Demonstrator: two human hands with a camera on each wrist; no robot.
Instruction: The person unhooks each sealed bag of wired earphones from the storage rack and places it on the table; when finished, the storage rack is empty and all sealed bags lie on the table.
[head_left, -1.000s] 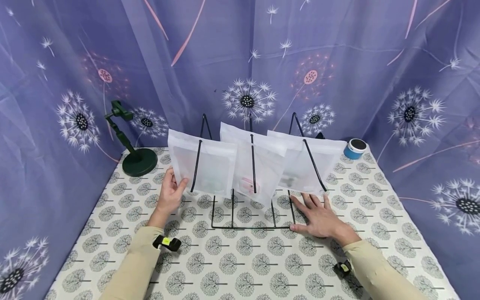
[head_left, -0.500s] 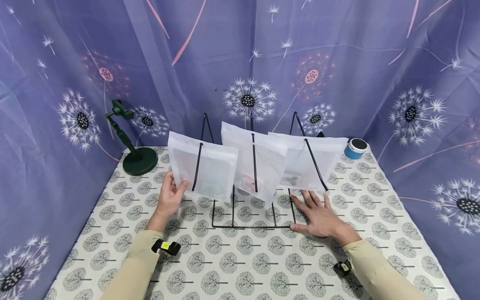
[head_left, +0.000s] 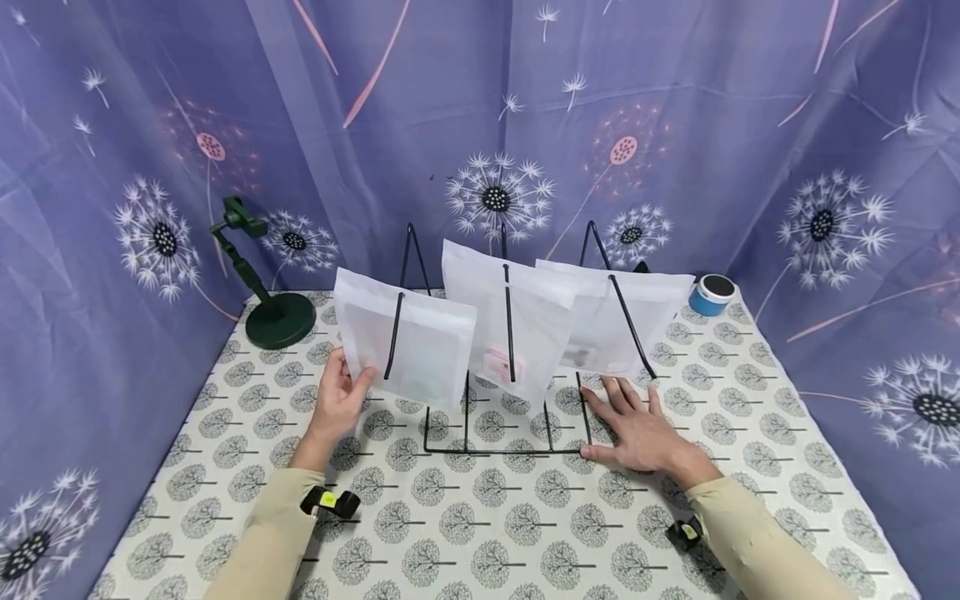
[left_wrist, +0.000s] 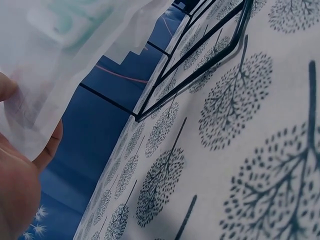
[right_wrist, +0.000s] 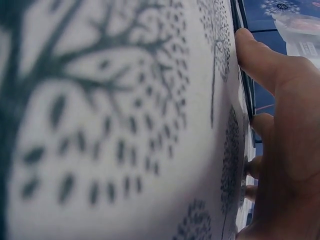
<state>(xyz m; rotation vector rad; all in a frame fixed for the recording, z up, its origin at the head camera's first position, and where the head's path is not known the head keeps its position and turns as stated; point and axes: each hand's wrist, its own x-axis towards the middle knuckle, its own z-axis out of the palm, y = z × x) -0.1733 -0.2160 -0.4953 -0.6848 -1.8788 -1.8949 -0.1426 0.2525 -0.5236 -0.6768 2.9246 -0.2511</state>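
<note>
A black wire rack (head_left: 491, 452) stands on the table, with three frosted zip bags hanging on its prongs. My left hand (head_left: 335, 408) pinches the lower left edge of the left bag (head_left: 433, 346) between thumb and fingers. Something pale with green markings shows through that bag in the left wrist view. The middle bag (head_left: 478, 312) holds a pink item (head_left: 498, 365), and a dark, indistinct shape is inside the right bag (head_left: 648, 312). With fingers spread, my right hand (head_left: 633, 432) rests at the right side of the rack's base, its thumb at the front corner.
A dark green stand (head_left: 279, 321) with a jointed arm is at the back left. At the back right sits a small blue and white round device (head_left: 711, 296). The table has a tree-print cloth (head_left: 457, 529), and a purple dandelion curtain (head_left: 420, 125) surrounds it.
The left bag's top edge and lower edge have come down slightly along its prong, with my left hand still holding its edge. My right hand stays in place on the rack's base.
</note>
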